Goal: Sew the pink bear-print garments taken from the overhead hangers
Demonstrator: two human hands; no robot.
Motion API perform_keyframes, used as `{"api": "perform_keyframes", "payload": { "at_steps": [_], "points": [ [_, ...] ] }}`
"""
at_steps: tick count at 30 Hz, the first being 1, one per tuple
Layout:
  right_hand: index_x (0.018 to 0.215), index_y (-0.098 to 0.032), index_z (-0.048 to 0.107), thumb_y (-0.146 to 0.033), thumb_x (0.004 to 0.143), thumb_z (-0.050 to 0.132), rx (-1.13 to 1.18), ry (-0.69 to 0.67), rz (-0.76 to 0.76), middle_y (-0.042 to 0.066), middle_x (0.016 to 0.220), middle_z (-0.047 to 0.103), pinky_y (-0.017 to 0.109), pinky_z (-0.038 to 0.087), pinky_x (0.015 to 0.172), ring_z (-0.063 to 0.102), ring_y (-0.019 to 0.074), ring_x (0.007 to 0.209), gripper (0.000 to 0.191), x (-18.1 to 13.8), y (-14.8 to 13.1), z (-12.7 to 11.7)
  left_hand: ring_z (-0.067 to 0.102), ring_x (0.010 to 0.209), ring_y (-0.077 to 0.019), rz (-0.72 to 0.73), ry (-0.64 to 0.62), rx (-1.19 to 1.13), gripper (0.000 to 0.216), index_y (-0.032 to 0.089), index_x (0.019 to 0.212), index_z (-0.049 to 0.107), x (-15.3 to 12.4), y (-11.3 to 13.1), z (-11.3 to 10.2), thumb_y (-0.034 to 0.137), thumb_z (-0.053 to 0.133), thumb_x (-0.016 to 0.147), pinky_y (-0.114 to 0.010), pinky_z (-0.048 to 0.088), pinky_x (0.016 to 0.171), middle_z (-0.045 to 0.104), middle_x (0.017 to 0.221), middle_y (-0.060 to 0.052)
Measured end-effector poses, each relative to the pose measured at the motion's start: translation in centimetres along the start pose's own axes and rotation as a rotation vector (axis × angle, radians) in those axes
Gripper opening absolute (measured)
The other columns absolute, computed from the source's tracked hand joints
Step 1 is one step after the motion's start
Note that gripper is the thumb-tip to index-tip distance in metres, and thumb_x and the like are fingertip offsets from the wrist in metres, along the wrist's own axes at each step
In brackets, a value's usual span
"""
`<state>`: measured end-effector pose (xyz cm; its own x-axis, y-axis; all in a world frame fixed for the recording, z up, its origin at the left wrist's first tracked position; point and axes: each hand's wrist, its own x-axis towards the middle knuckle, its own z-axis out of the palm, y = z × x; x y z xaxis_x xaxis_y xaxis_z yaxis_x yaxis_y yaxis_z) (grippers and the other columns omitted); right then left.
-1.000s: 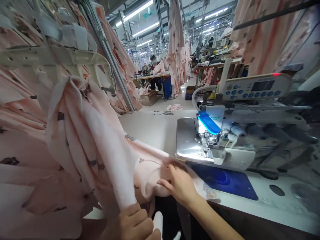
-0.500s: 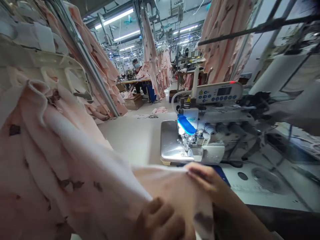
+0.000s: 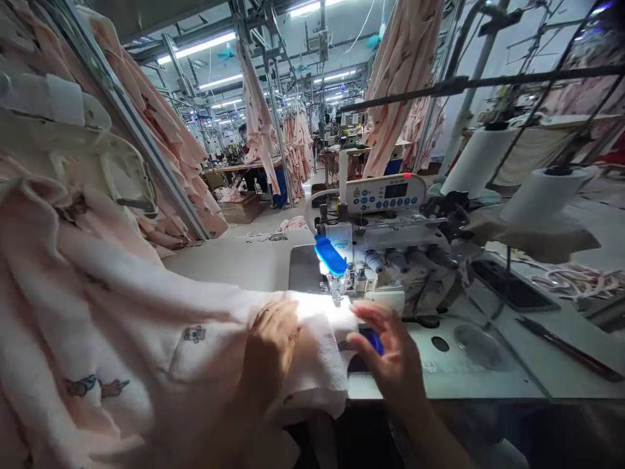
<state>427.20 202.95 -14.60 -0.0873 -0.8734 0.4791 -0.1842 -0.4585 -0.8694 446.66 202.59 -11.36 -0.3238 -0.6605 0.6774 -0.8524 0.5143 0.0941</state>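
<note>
A pale pink fleece cloth [image 3: 195,365] printed with small animal figures spreads from the left to the overlock sewing machine [image 3: 385,260]. Its edge lies under the lit needle area, beside the blue lamp cover [image 3: 331,256]. My left hand [image 3: 273,345] rests flat on the cloth just left of the needle, its fingers stretched out and slightly blurred. To the right of the cloth's edge is my right hand [image 3: 390,345], thumb and fingers apart. Its fingertips are at the cloth's edge; whether they touch it is unclear in the glare.
White thread cones [image 3: 476,159] stand behind the machine at right. A phone [image 3: 512,284] and dark tweezers [image 3: 569,348] lie on the table's right side. A clamp hanger [image 3: 102,163] holds cloth at left. More pink pieces hang farther back, near a seated person.
The cloth has moved up onto the machine's plate, under the needle area. My left hand has moved up and flattened on it; my right hand has let go of the cloth's edge and spread.
</note>
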Motion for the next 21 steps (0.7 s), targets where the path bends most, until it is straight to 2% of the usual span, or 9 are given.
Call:
{"api": "perform_keyframes", "payload": {
  "at_steps": [1,3,5,7,9,11,13,17,21],
  "points": [
    [0.118,-0.024,0.050,-0.031,0.078,0.067,0.135,-0.089,0.070,0.009,0.123,0.054,0.037,0.044,0.097,0.052,0.0241,0.113,0.044,-0.9,-0.2,0.2,0.058,0.099,-0.0210,0.043,0.009,-0.056,0.020,0.019,0.101,0.059,0.1,0.6,-0.5,0.014,0.043,0.089,-0.037,0.047,0.085,0.066,0.105,-0.006],
    [0.125,-0.024,0.045,-0.036,0.073,0.073,0.348,-0.260,0.267,0.008,0.124,0.055,0.037,0.044,0.095,0.052,0.0258,0.114,0.059,-2.3,-0.5,0.5,0.057,0.079,-0.0154,0.116,-0.018,-0.148,0.016,0.020,0.088,0.059,0.5,2.0,-1.2,0.015,0.044,0.090,-0.027,0.044,0.069,0.065,0.087,-0.002],
    [0.117,-0.020,0.051,-0.044,0.075,0.069,0.463,-0.354,0.467,0.008,0.107,0.063,0.034,0.050,0.080,0.060,0.0261,0.098,0.052,-2.8,-0.7,0.7,0.050,0.061,-0.0127,0.134,-0.067,-0.147,0.018,0.020,0.078,0.057,1.1,2.9,-1.2,0.019,0.043,0.090,-0.024,0.036,0.056,0.058,0.067,0.001],
    [0.096,-0.017,0.058,-0.052,0.079,0.061,0.427,-0.326,0.552,0.005,0.084,0.064,0.028,0.047,0.063,0.060,0.0220,0.078,0.040,-2.4,-0.8,0.6,0.047,0.056,-0.0120,0.100,-0.112,-0.110,0.020,0.019,0.076,0.055,2.0,3.0,-0.7,0.020,0.041,0.091,-0.024,0.031,0.053,0.052,0.060,0.002],
    [0.079,-0.016,0.055,-0.055,0.083,0.053,0.261,-0.213,0.498,0.001,0.069,0.057,0.024,0.040,0.055,0.054,0.0169,0.065,0.039,-1.5,-0.6,0.4,0.049,0.057,-0.0122,0.016,-0.171,-0.060,0.024,0.019,0.073,0.053,3.3,2.5,0.2,0.024,0.040,0.092,-0.024,0.031,0.055,0.054,0.061,0.001],
    [0.081,-0.018,0.051,-0.052,0.085,0.049,0.116,-0.146,0.425,-0.001,0.061,0.052,0.023,0.034,0.049,0.048,0.0137,0.056,0.035,-0.5,-0.2,0.5,0.050,0.056,-0.0129,-0.094,-0.289,0.002,0.026,0.019,0.070,0.051,4.6,1.8,1.3,0.029,0.041,0.092,-0.026,0.028,0.053,0.055,0.061,0.001],
    [0.092,-0.019,0.045,-0.049,0.086,0.048,0.077,-0.133,0.434,-0.003,0.055,0.050,0.022,0.029,0.044,0.043,0.0124,0.049,0.031,-0.1,0.4,0.8,0.049,0.052,-0.0136,-0.164,-0.398,0.048,0.026,0.019,0.069,0.049,5.6,1.1,2.1,0.031,0.043,0.091,-0.027,0.024,0.051,0.054,0.059,0.001],
    [0.099,-0.022,0.036,-0.045,0.086,0.050,0.162,-0.108,0.471,-0.005,0.053,0.051,0.021,0.026,0.042,0.039,0.0109,0.044,0.030,-0.8,0.9,1.3,0.054,0.058,-0.0149,-0.168,-0.581,0.056,0.022,0.020,0.074,0.048,6.4,0.6,2.2,0.030,0.041,0.091,-0.027,0.027,0.054,0.058,0.066,0.001],
    [0.106,-0.017,0.045,-0.039,0.088,0.045,0.108,-0.178,0.396,-0.008,0.048,0.039,0.021,0.018,0.040,0.028,0.0083,0.041,0.029,-1.7,0.2,0.8,0.056,0.063,-0.0157,-0.162,-0.666,0.064,0.023,0.020,0.076,0.048,6.1,1.1,1.2,0.032,0.036,0.092,-0.028,0.029,0.057,0.060,0.069,0.001]
  ]
}}
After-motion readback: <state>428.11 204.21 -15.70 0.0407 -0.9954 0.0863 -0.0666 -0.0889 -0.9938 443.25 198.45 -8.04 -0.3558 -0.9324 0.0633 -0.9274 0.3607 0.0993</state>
